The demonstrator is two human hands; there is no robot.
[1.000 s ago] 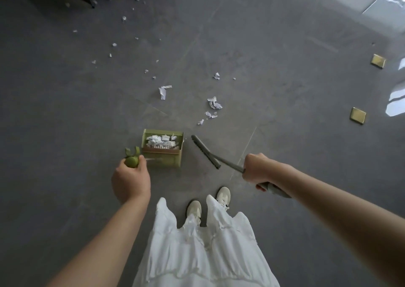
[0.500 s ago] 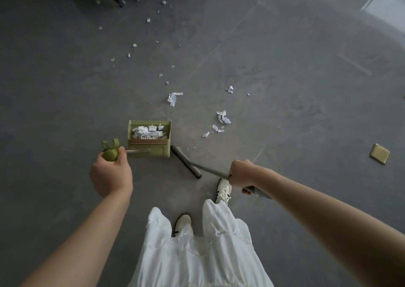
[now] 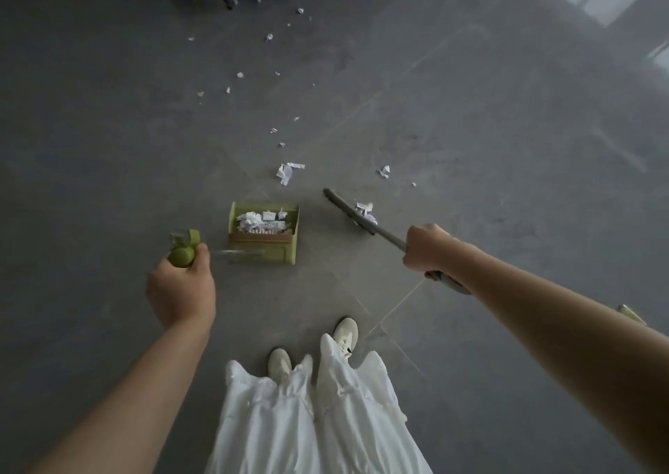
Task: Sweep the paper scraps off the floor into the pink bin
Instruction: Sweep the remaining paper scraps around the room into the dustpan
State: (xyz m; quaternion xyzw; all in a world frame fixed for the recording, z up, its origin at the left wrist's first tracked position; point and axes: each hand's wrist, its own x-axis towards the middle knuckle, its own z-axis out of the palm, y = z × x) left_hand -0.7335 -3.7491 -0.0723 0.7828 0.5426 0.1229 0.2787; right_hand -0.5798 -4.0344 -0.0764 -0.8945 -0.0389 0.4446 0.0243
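Mid-sweep, dustpan loaded, no pink bin in view.

Your left hand [image 3: 180, 287] curls round the dustpan [image 3: 263, 233] handle; right hand [image 3: 429, 247] grips the broom [image 3: 349, 211] beside scraps [image 3: 365, 210]. Tilt the pan and its paper spills; farther scraps [image 3: 287, 171] may scatter.

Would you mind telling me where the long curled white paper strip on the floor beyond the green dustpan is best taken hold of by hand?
Pinch the long curled white paper strip from above at its raised, crumpled middle. Its ends appear to lie flat on the grey floor, while the curl likely stands proud, giving fingertips an edge. It lies clear of the green dustpan.
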